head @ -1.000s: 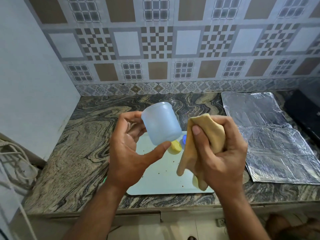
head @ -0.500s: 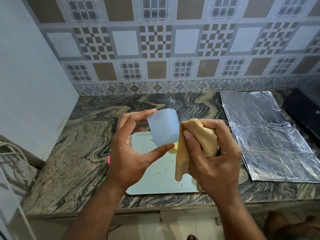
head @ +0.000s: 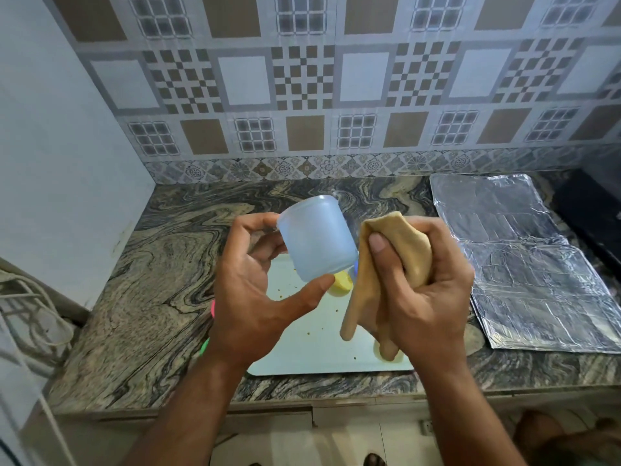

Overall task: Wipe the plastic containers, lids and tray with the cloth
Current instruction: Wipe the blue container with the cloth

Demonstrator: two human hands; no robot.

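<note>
My left hand (head: 255,297) holds a translucent pale blue plastic container (head: 316,240) above the counter, tilted with its base toward the upper left, thumb under it and fingers behind. My right hand (head: 423,290) grips a bunched tan cloth (head: 396,260) just to the right of the container, almost touching its side; a strip of cloth hangs down. Below them a white tray (head: 312,344) with a few crumbs lies on the counter. A yellow lid (head: 341,284) rests on the tray, partly hidden by the container. Pink (head: 212,307) and green (head: 204,346) lid edges peek out left of my left wrist.
The marbled stone counter (head: 151,297) runs to a tiled back wall and a plain wall on the left. Sheets of aluminium foil (head: 524,270) cover the counter to the right, next to a dark stove edge (head: 591,223). White cables (head: 30,314) hang at the far left.
The container was turned in my left hand, upright half a second ago and now tilted again. My right hand with the cloth drew close against it, then eased slightly off to the right.
</note>
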